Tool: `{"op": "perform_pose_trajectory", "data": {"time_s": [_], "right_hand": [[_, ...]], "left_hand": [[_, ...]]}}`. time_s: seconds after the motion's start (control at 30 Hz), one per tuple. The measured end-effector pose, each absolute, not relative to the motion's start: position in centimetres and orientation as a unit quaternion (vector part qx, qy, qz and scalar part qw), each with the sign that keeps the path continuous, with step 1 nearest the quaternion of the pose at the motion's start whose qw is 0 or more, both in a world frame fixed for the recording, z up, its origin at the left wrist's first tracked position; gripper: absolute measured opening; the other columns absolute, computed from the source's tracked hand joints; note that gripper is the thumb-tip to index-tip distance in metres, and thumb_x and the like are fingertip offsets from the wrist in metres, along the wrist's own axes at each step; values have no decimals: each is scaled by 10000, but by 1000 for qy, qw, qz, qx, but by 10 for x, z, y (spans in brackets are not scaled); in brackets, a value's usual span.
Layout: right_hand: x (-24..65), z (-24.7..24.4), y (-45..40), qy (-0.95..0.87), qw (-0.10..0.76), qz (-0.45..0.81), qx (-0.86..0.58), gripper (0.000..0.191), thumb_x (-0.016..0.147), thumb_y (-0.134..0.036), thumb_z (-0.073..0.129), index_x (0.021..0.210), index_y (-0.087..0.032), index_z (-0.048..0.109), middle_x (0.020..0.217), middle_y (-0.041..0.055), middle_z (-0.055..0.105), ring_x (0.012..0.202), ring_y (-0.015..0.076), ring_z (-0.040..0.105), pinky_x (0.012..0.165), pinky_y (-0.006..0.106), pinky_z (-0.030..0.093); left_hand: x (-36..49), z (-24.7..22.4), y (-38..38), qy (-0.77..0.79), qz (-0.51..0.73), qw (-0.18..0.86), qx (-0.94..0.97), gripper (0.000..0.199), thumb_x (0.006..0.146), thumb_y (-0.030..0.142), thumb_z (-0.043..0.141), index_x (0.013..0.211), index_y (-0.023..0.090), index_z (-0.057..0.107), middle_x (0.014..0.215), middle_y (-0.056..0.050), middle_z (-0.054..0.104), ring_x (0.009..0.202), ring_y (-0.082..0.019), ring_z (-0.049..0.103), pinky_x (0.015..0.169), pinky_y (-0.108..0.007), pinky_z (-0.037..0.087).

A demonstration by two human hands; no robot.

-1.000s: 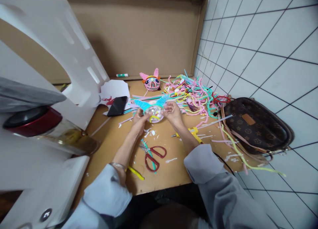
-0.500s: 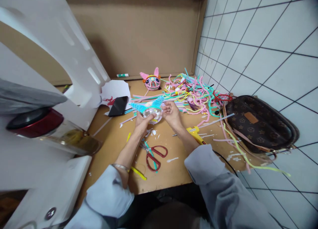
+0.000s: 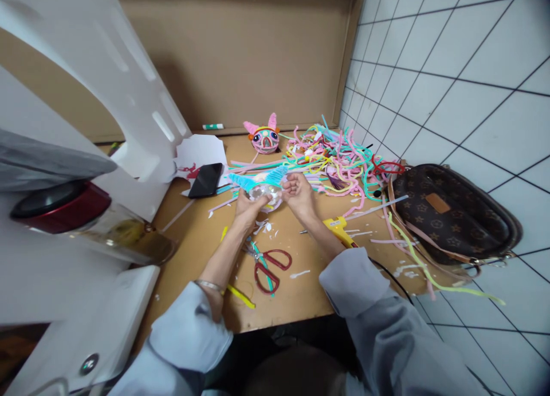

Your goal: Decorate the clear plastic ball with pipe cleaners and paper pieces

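Observation:
My left hand [image 3: 249, 208] is closed round a clear, shiny craft ball [image 3: 263, 195], its thumb pressed across the front. Two fuzzy blue pipe-cleaner ears [image 3: 277, 176] spread out from the ball's top. At the ball's right edge, my right hand [image 3: 298, 194] has its fingers curled in against it; their tips are partly hidden. Behind stands a finished-looking pink-eared animal head [image 3: 265, 141] with big eyes. Below my hands lie red-handled scissors [image 3: 271, 270] across a teal strip. A yellow glue gun [image 3: 339, 230] rests beside my right forearm.
Pipe cleaners [image 3: 330, 161] in many colours lie heaped at the back right. A brown patterned bag [image 3: 455, 212] sits by the tiled wall. To the left are a phone [image 3: 206, 180], white paper [image 3: 201, 151] and a red-lidded bottle [image 3: 98, 224]. A marker [image 3: 213, 126] lies at the back.
The view has shifted slightly. My left hand keeps its hold on the ball; my right fingers have curled a little more at its right edge.

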State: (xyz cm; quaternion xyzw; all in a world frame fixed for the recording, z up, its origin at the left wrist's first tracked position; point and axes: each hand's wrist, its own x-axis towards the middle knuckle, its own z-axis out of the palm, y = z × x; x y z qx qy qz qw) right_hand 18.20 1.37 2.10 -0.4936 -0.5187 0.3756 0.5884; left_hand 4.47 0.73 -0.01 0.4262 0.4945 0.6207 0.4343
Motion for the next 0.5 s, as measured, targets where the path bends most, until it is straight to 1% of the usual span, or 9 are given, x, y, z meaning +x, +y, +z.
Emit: {"op": "perform_pose_trajectory", "data": {"time_s": [0.33, 0.5], "right_hand": [[184, 15, 20, -524, 586, 386, -483, 387, 530, -135, 646, 838, -255, 444, 706, -87, 527, 622, 114, 537, 638, 260, 487], [190, 15, 20, -527, 579, 421, -458, 447, 521, -193, 712, 890, -244, 466, 749, -77, 541, 636, 105, 535, 645, 256, 481]], "left_hand": [[45, 1, 5, 502, 612, 417, 446, 506, 529, 320, 804, 944, 211, 535, 912, -24, 653, 779, -188, 628, 760, -333, 502], [45, 2, 5, 526, 602, 417, 432, 526, 499, 350, 822, 896, 216, 504, 906, -37, 639, 825, -225, 631, 765, -361, 501]]}}
